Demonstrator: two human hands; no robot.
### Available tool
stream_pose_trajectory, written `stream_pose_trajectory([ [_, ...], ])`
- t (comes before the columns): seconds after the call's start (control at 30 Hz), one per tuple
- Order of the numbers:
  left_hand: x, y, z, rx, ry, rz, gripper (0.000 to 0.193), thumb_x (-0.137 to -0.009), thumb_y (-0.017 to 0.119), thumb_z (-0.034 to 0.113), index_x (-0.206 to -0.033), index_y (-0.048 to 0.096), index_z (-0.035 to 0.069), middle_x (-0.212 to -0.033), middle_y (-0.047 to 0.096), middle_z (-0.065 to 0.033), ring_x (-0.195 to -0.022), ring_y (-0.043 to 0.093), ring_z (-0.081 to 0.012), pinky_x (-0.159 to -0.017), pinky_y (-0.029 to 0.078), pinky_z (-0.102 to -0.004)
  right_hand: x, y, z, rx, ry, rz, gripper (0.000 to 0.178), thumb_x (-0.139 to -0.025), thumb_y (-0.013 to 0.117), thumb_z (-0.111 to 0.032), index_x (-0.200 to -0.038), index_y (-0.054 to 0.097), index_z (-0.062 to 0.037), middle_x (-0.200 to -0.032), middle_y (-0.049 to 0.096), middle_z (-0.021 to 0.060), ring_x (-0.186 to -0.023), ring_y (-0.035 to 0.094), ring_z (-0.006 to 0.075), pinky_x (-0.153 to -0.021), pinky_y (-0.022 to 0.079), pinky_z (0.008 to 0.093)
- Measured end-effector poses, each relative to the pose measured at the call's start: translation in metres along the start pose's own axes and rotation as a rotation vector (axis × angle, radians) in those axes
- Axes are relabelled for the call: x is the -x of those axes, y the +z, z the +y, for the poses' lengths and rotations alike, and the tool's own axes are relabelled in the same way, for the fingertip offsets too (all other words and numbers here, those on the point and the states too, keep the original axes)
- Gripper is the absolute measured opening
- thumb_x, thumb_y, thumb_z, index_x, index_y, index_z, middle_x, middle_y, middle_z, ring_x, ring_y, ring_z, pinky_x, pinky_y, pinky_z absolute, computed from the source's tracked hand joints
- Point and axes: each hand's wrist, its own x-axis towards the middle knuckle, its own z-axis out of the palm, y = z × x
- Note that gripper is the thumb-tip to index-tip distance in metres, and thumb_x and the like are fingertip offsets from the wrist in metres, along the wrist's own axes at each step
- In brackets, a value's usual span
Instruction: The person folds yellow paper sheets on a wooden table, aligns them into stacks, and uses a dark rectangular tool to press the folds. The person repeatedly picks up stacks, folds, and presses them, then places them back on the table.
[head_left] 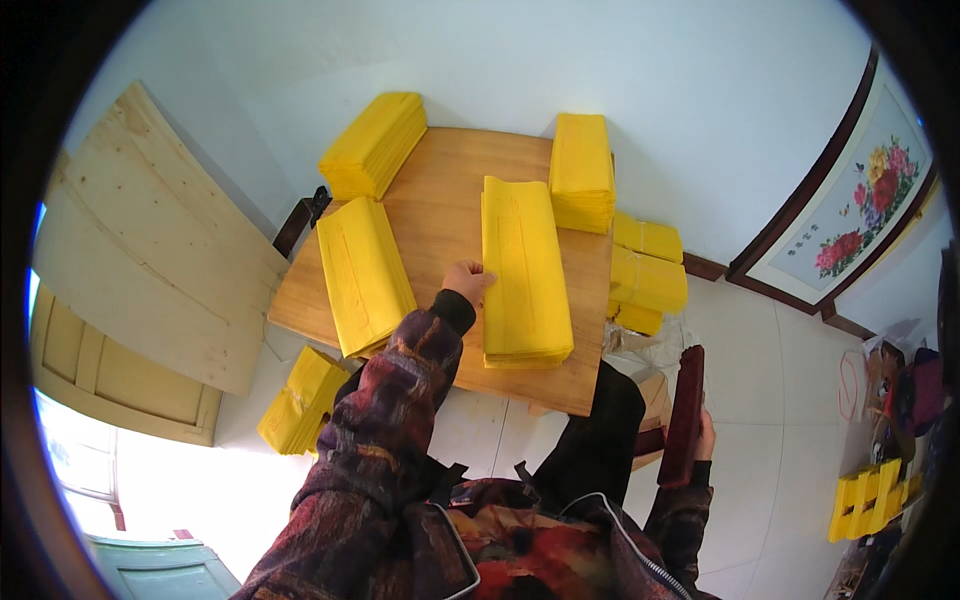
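Observation:
A tall stack of yellow paper lies lengthwise in front of me on the wooden table, with faint reddish marks down its top sheet. My left hand pinches the left edge of that paper, its fingertips closed there. Low on the right, beside my knee, my right hand grips a long dark red block, held on end off the table. Most of that hand's fingers are hidden behind the block. To the left of my left hand sits another yellow stack, partly covered by my sleeve.
Two more yellow stacks stand at the wooden table's far corners. Tied yellow bundles rest right of the table, others at lower left. A wooden board leans left; a framed flower picture stands right.

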Motion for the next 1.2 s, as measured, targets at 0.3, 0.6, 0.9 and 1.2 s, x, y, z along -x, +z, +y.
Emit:
stream_pose_trajectory([
  [0.3, -0.007, 0.010, -0.018, 0.328, 0.131, -0.127, 0.028, -0.078, 0.049, -0.003, -0.106, 0.052, -0.001, -0.083, 0.062, -0.0118, -0.070, 0.061, -0.0209, -0.061, 0.050, -0.0306, -0.009, -0.019, 0.004, 0.058, -0.084, -0.155, 0.035, -0.095, 0.039, -0.032, -0.113, 0.054, -0.0066, -0.094, 0.060, 0.0027, -0.081, 0.058, 0.0140, -0.070, 0.048, 0.0278],
  [0.6, 0.045, -0.032, -0.004, 0.731, 0.245, -0.122, 0.041, -0.082, 0.042, -0.007, -0.122, 0.042, 0.002, -0.115, 0.055, -0.0131, -0.095, 0.059, -0.0205, -0.080, 0.050, -0.0317, 0.003, 0.010, -0.009, 0.274, -0.090, -0.032, 0.036, -0.095, 0.035, -0.039, -0.108, 0.055, -0.0111, -0.080, 0.058, 0.0015, -0.067, 0.057, 0.0146, -0.055, 0.047, 0.0262],
  [0.9, 0.069, -0.202, -0.026, 0.550, 0.231, 0.131, 0.038, -0.084, 0.042, -0.004, -0.121, 0.044, 0.004, -0.110, 0.059, -0.0108, -0.091, 0.062, -0.0201, -0.080, 0.051, -0.0318, -0.012, 0.048, -0.006, 0.192, -0.099, 0.010, 0.037, -0.092, 0.038, -0.043, -0.103, 0.055, -0.0118, -0.072, 0.054, 0.0016, -0.052, 0.052, 0.0138, -0.044, 0.044, 0.0280],
  [1.2, 0.035, -0.230, -0.069, 0.566, 0.100, 0.285, 0.037, -0.082, 0.045, -0.003, -0.117, 0.047, 0.006, -0.095, 0.061, -0.0083, -0.075, 0.061, -0.0185, -0.059, 0.052, -0.0312, -0.004, 0.064, -0.009, 0.230, -0.096, -0.038, 0.036, -0.095, 0.037, -0.040, -0.104, 0.056, -0.0115, -0.074, 0.056, 0.0008, -0.055, 0.053, 0.0125, -0.046, 0.046, 0.0262],
])
